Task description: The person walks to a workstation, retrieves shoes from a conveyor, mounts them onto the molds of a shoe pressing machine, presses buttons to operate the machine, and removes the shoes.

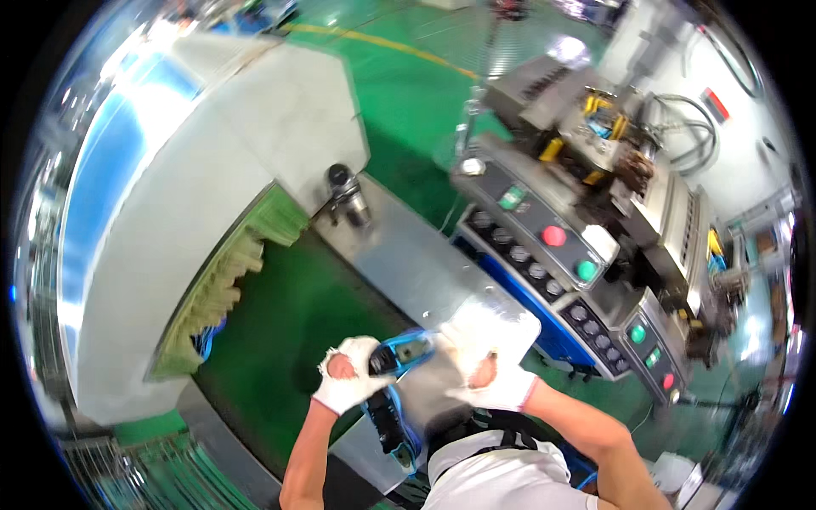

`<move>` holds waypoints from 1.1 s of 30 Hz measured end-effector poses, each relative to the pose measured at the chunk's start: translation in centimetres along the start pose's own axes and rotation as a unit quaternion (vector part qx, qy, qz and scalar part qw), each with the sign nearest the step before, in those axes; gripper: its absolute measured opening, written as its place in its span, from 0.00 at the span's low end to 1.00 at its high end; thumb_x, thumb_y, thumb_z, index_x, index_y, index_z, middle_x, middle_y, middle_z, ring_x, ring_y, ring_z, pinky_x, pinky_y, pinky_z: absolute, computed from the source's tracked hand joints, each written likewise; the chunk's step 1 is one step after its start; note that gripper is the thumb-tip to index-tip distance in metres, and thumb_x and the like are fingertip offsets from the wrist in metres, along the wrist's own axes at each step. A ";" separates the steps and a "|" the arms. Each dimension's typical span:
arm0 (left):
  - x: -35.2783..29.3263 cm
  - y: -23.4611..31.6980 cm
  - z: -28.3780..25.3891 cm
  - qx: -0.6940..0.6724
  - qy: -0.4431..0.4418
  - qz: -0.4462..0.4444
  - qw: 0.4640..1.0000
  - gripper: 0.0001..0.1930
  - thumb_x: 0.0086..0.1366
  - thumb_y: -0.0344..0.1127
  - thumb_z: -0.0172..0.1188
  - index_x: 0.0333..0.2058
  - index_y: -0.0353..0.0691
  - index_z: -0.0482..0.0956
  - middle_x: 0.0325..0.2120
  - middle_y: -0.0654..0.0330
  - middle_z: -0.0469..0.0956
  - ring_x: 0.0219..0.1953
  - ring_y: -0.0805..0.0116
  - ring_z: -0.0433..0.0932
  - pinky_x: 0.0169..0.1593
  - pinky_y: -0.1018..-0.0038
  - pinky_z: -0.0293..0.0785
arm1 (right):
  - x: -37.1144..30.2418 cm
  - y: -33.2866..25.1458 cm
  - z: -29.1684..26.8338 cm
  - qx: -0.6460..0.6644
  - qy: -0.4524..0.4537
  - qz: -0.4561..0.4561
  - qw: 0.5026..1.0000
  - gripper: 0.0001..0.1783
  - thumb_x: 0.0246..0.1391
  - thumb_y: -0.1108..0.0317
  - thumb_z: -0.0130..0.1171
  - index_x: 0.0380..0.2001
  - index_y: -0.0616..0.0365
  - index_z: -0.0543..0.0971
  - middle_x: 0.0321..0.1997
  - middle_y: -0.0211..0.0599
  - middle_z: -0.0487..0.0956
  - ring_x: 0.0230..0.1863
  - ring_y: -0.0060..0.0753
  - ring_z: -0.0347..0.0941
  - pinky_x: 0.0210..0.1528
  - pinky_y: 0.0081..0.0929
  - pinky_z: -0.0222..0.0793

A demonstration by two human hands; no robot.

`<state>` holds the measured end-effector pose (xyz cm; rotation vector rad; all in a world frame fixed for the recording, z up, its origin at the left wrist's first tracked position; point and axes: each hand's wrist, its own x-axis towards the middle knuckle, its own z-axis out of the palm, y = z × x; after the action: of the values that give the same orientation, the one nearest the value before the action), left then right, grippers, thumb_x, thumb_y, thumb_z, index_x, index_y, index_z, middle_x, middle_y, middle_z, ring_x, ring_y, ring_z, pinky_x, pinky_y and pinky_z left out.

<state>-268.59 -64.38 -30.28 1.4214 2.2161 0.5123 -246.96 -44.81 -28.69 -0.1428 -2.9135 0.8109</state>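
Observation:
My left hand [353, 374], in a white glove with bare skin showing at the fingers, is closed on the near end of a black-and-blue shoe upper [412, 348]. A second black-and-blue shoe upper [388, 422] lies just below that hand, beside the table edge. My right hand [503, 387], gloved the same way, is over the shiny metal table [416, 268] in front of my body. Its thumb and fingers are apart and I see nothing in them. Motion blur and glare soften the outlines around it.
At the right stands a machine with a button panel [552, 234], dials and metal clamps. To the left is a large pale housing [204, 136] with a green fringed curtain [229, 276] over its opening. A dark cylindrical device [348, 195] stands at the table's far end.

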 end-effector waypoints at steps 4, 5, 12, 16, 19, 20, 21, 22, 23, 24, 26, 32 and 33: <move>5.1 11.2 -0.8 0.040 -0.095 0.198 0.975 0.30 0.46 0.50 0.77 0.44 0.38 0.80 0.39 0.48 0.81 0.46 0.45 0.79 0.49 0.57 0.77 | -1.3 3.3 -3.5 0.214 -0.114 0.046 0.969 0.35 0.50 0.55 0.66 0.56 0.65 0.70 0.49 0.55 0.79 0.48 0.60 0.77 0.53 0.44 0.74; 6.6 13.6 -1.6 0.025 -0.112 0.215 0.970 0.30 0.47 0.49 0.77 0.44 0.38 0.80 0.40 0.48 0.81 0.46 0.46 0.79 0.51 0.58 0.76 | -2.5 4.0 -5.5 0.207 -0.089 0.052 0.973 0.35 0.50 0.55 0.66 0.56 0.65 0.70 0.49 0.55 0.79 0.48 0.60 0.77 0.53 0.44 0.74; 14.1 29.1 -2.6 -0.018 0.226 0.375 0.899 0.32 0.47 0.24 0.75 0.53 0.36 0.74 0.54 0.46 0.77 0.54 0.43 0.77 0.59 0.55 0.73 | -17.8 10.2 -14.7 0.416 0.009 0.345 0.841 0.39 0.47 0.43 0.72 0.53 0.62 0.77 0.45 0.40 0.81 0.41 0.33 0.76 0.47 0.31 0.72; 18.4 30.9 -0.5 -0.058 0.267 0.315 0.909 0.25 0.59 0.24 0.68 0.56 0.37 0.74 0.54 0.48 0.77 0.54 0.48 0.78 0.58 0.60 0.76 | -25.9 12.7 -16.1 0.739 0.146 0.314 0.578 0.36 0.48 0.68 0.71 0.61 0.64 0.72 0.52 0.40 0.81 0.48 0.31 0.78 0.51 0.30 0.76; 23.5 34.4 1.7 -0.098 0.227 0.284 0.926 0.21 0.61 0.26 0.68 0.54 0.37 0.78 0.52 0.48 0.80 0.54 0.50 0.79 0.58 0.63 0.75 | -27.8 13.6 -19.8 0.831 0.272 0.151 0.461 0.39 0.48 0.80 0.68 0.66 0.65 0.68 0.58 0.43 0.79 0.53 0.36 0.80 0.57 0.34 0.77; 24.7 35.9 1.7 -0.047 0.217 0.277 0.935 0.19 0.61 0.26 0.67 0.53 0.36 0.80 0.52 0.48 0.80 0.54 0.51 0.80 0.59 0.64 0.75 | -28.8 14.7 -19.2 0.844 0.273 0.145 0.439 0.41 0.48 0.82 0.67 0.67 0.65 0.66 0.58 0.44 0.79 0.54 0.38 0.80 0.58 0.36 0.76; 26.3 37.6 1.7 -0.046 0.214 0.279 0.935 0.17 0.63 0.26 0.65 0.51 0.36 0.81 0.51 0.48 0.81 0.53 0.52 0.81 0.58 0.65 0.75 | -28.6 14.7 -20.8 0.841 0.312 0.148 0.415 0.41 0.47 0.82 0.67 0.67 0.65 0.66 0.57 0.44 0.80 0.51 0.37 0.81 0.55 0.36 0.78; 28.5 38.9 1.6 -0.023 0.205 0.293 0.934 0.16 0.64 0.26 0.64 0.51 0.35 0.81 0.51 0.48 0.81 0.53 0.52 0.81 0.59 0.65 0.75 | -29.4 16.1 -20.0 0.832 0.327 0.136 0.428 0.41 0.47 0.82 0.67 0.66 0.65 0.66 0.57 0.45 0.80 0.51 0.36 0.81 0.54 0.35 0.79; 31.2 39.7 1.7 0.000 0.195 0.306 0.932 0.16 0.65 0.27 0.63 0.51 0.35 0.81 0.51 0.48 0.81 0.53 0.52 0.81 0.59 0.65 0.75 | -30.5 17.7 -18.3 0.822 0.341 0.124 0.440 0.41 0.47 0.83 0.66 0.66 0.65 0.67 0.57 0.45 0.80 0.50 0.36 0.81 0.53 0.34 0.80; 34.2 39.9 2.5 -0.044 0.176 0.302 0.936 0.17 0.66 0.28 0.61 0.53 0.35 0.79 0.51 0.48 0.81 0.54 0.52 0.80 0.59 0.65 0.74 | -31.2 18.9 -17.1 0.818 0.351 0.137 0.435 0.40 0.47 0.83 0.66 0.66 0.65 0.67 0.57 0.45 0.80 0.48 0.34 0.81 0.50 0.33 0.81; 39.6 39.2 3.3 -0.042 0.155 0.290 0.944 0.17 0.68 0.30 0.59 0.55 0.35 0.78 0.52 0.49 0.81 0.54 0.53 0.80 0.59 0.65 0.73 | -29.7 18.4 -20.6 0.816 0.379 0.115 0.422 0.42 0.45 0.82 0.67 0.66 0.66 0.66 0.56 0.45 0.80 0.49 0.36 0.81 0.53 0.35 0.80; 51.9 38.4 7.5 0.057 0.110 0.252 0.960 0.26 0.69 0.37 0.58 0.64 0.35 0.68 0.60 0.44 0.73 0.61 0.47 0.73 0.65 0.62 0.67 | -29.9 20.0 -21.4 0.766 0.430 0.128 0.461 0.45 0.45 0.79 0.69 0.67 0.70 0.62 0.61 0.46 0.76 0.57 0.40 0.77 0.60 0.39 0.77; 53.8 38.1 8.5 0.038 0.096 0.229 0.968 0.29 0.68 0.39 0.60 0.64 0.34 0.67 0.61 0.42 0.70 0.64 0.47 0.70 0.67 0.62 0.64 | -29.7 20.0 -22.1 0.758 0.443 0.164 0.451 0.39 0.46 0.79 0.70 0.63 0.72 0.67 0.56 0.45 0.79 0.52 0.38 0.79 0.56 0.36 0.79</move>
<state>-254.96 0.55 -26.34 2.0165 2.0605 0.7502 -213.40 -20.13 -22.76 -0.6313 -0.4896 2.0759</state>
